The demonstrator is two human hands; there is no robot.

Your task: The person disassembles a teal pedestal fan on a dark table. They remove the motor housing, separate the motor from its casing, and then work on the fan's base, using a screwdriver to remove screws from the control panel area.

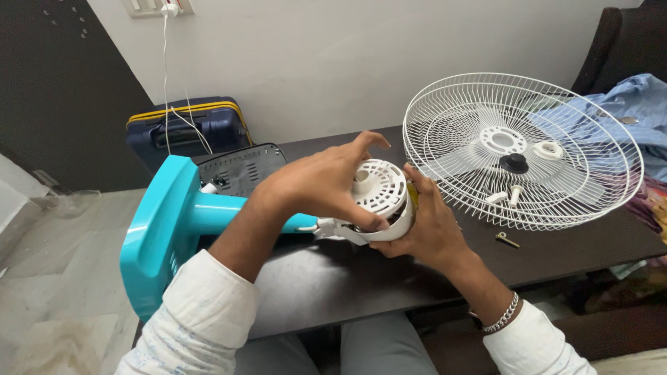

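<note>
A turquoise fan stand lies on its side across the dark table. At its end is the white motor housing with a slotted round cover. My left hand lies over the top of the housing, thumb on its lower rim. From the right, my right hand cups the housing's other side. A white wire fan guard lies flat to the right, with a black knob, a white ring nut and white pegs inside it.
A brass screw lies on the table near the guard. A black slotted panel sits behind the stand. A navy suitcase stands by the wall with a white cable hanging over it. Blue cloth lies at the right.
</note>
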